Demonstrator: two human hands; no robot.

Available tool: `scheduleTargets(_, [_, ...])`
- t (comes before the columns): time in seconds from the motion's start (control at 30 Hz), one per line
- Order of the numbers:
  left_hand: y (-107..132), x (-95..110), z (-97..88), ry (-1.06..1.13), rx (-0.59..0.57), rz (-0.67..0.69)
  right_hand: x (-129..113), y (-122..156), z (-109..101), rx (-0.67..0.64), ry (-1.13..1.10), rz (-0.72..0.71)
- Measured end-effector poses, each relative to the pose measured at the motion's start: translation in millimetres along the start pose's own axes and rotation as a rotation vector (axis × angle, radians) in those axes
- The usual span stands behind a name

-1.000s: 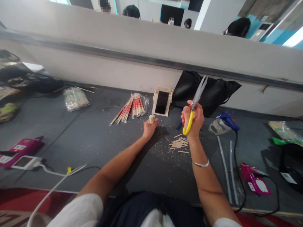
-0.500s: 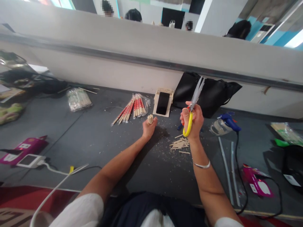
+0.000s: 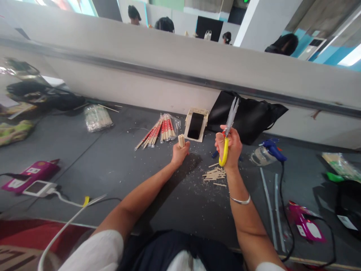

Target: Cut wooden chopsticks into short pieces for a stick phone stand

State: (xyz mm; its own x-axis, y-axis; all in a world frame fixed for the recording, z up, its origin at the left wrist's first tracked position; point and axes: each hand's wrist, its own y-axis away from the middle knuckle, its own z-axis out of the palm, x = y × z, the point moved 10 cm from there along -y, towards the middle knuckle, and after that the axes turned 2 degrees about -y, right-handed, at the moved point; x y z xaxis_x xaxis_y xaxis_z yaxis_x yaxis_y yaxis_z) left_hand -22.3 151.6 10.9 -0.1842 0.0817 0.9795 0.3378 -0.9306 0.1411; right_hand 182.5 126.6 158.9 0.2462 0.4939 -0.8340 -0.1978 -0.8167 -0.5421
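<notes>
I find my left hand (image 3: 180,153) above the grey table (image 3: 169,214), its fingers closed around a bundle of sticks (image 3: 181,140), whose pale ends stand clear of the top of the fist. I find my right hand (image 3: 230,150) raised to the right of it and well apart, its fingers curled on a pair of yellow-handled scissors (image 3: 225,150), blades pointing upward and slightly parted toward the wall. I record a metal bangle (image 3: 240,200) on the right forearm. Below and between the hands, I note a loose heap of short sticks (image 3: 214,175) lying on the tabletop, with small pale debris scattered about it. Behind the left hand I observe red-banded chopsticks (image 3: 167,128) in clear wrapping and, further right, a black phone (image 3: 195,126) resting on a pale panel (image 3: 194,139). A black bag (image 3: 251,118) lies against the wall behind the right hand; to that hand's right I log a blue glue gun (image 3: 273,150) by a clear jar (image 3: 261,156).
</notes>
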Motion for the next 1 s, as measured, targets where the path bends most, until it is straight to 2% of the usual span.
scheduleTargets(0.13, [28, 21, 32.4, 0.186, -0.218, -0.110, -4, -3, -6, 0.005, 0.007, -0.002])
scheduleTargets(0.27, [63, 48, 64.3, 0.229, -0.487, -0.201, -12, -4, -13, 0.016, 0.093, -0.025])
scheduleTargets(0.43, [89, 61, 81.4, 0.204, -0.691, -0.283, -24, -3, -14, 0.008, 0.194, -0.067])
scheduleTargets(0.53, [93, 64, 81.8, 0.169, -0.732, -0.264, -29, -1, -11, -0.016, 0.211, -0.087])
scheduleTargets(0.77, [94, 62, 79.0, 0.099, -0.740, -0.253, -34, 5, -4, -0.051, 0.154, -0.071])
scheduleTargets(0.87, [98, 63, 79.9, 0.098, -0.757, -0.254, -35, 5, 0, -0.111, 0.074, -0.061])
scheduleTargets(1.0, [108, 64, 83.5, 0.088, -0.822, -0.243, -29, 7, 11, -0.253, -0.134, 0.000])
